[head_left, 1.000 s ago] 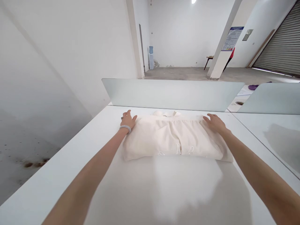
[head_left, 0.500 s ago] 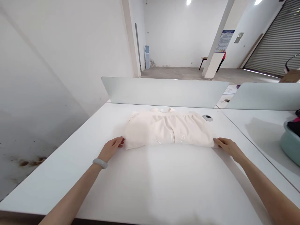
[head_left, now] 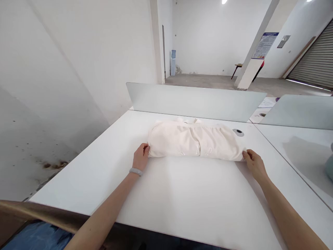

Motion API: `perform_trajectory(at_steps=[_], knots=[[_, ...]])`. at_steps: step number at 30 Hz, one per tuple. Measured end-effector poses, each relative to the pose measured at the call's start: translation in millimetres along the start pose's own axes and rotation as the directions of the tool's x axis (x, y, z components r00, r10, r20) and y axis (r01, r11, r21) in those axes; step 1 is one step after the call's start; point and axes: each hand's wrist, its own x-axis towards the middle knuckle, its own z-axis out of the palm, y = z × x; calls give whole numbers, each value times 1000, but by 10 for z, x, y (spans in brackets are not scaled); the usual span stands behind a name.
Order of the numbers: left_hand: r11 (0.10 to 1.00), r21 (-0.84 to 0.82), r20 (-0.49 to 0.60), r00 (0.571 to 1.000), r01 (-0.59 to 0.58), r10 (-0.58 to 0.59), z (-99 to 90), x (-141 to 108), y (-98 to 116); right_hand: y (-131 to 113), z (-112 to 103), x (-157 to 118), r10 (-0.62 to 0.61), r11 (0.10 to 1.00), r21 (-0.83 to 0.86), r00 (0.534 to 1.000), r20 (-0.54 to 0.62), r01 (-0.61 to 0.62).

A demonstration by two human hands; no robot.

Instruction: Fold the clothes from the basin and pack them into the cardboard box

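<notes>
A cream cloth garment (head_left: 194, 140) lies folded into a long, rounded bundle on the white table (head_left: 182, 187). My left hand (head_left: 141, 156), with a pale bangle (head_left: 136, 172) on its wrist, rests against the bundle's left end. At the right end, my right hand (head_left: 255, 165) has its fingertips on the cloth's near corner. Neither hand shows a clear grip. A small collar-like fold sticks out along the far side of the bundle.
A frosted panel (head_left: 195, 102) stands along the table's far edge, with a round cable grommet (head_left: 238, 132) near it. A second desk (head_left: 299, 152) adjoins on the right, and a teal container (head_left: 330, 168) shows at the frame edge. A handrail (head_left: 39, 211) crosses the lower left.
Both hands have come back from the bundle's far top edge to its two ends. The bundle now looks narrower and rounder. The view has tilted, showing more of the near table edge.
</notes>
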Motion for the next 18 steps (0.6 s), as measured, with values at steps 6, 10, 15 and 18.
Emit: perform_trajectory(at_steps=[6,10,15,18], knots=[[987,-152,-134,988,50,-71,-99,162,-48,34,-78,111,5,1000,15,994,-113,-3],[986,-156,-155,985,57,-81,-126,185,-100,149,-151,168,-1,997,-80,997,-72,-5],[984,-161,-53,995,81,-90,-112,128,-206,214,-209,134,18,981,-194,995,101,2],[985,-155,-38,995,83,-90,-116,94,-243,195,-267,101,86,987,-145,993,82,-73]])
